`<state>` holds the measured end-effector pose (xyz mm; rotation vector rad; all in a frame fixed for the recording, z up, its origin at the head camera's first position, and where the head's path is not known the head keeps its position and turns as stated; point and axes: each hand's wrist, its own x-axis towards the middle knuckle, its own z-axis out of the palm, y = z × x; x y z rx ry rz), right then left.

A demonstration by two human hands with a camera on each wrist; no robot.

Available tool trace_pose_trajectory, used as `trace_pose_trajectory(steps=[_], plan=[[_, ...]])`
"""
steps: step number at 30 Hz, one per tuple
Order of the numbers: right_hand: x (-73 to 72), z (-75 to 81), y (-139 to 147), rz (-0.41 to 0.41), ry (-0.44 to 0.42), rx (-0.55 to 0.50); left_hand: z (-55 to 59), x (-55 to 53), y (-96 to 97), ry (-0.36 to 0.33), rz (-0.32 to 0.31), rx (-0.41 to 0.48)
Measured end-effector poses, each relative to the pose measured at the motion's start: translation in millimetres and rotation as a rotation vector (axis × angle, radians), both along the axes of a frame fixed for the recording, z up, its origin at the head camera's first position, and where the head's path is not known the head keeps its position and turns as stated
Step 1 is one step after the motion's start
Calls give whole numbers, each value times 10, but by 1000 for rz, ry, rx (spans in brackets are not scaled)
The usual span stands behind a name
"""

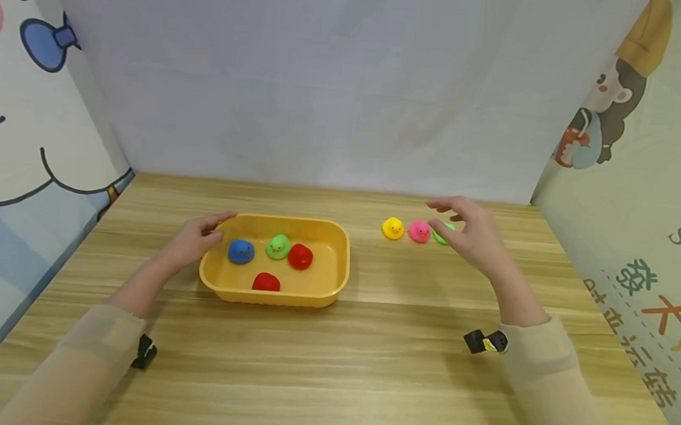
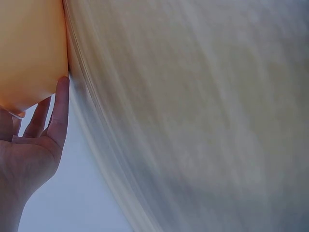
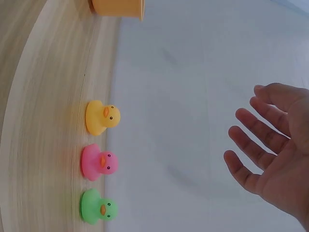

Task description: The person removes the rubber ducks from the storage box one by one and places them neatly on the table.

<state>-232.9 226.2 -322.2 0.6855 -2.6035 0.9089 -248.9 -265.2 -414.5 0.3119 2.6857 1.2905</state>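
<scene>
At the left end of an orange-yellow plastic basin [image 1: 319,298], my left hand [image 1: 193,238] holds the rim, its thumb over the edge and its fingers along the outer wall. The left wrist view shows those fingers [image 2: 60,111] against the basin's side [image 2: 34,48]. Inside lie a blue toy duck [image 1: 240,252], a green one [image 1: 279,246] and two red toys [image 1: 300,257]. My right hand [image 1: 476,237], holding nothing, hovers with spread, slightly bent fingers near a row of toy ducks: yellow [image 1: 393,228], pink [image 1: 419,231] and green [image 3: 98,206]. In the head view it partly covers the green one.
All of this stands on a wood-grain table [image 1: 334,364]. A pale cloth backdrop [image 1: 322,97] rises behind the far edge, with printed cartoon panels on the left and right [image 1: 631,219]. Black wrist cameras [image 1: 486,341] sit by both sleeves.
</scene>
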Motion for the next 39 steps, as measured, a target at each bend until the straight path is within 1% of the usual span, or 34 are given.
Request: trace_pose_trajectory(steps=[6,14,17,20,22,27,33,39], plan=[[45,-15,-148,57,73,-19,-11,-18,-2,11,-2,-7],[121,-57,-338,132,164,-50,5,-12,1,2,-2,-39],[121,-87,-408,166,213,-60,7,-10,1,-5,-1,-38],[132,-107,-482,202,242,-87,6,-10,0,-3,-3,-36],[146,-125,-533,223,238,-105,7,-8,1,-5,-2,-37],[173,-173,-651,269,183,-137,2,-10,-3,-8,0,-45],[191,-231,-762,295,130,-127,-8,-15,-11,-3,-6,-35],[218,-268,-869,330,107,-114,-8,-10,-11,-7,-5,-32]])
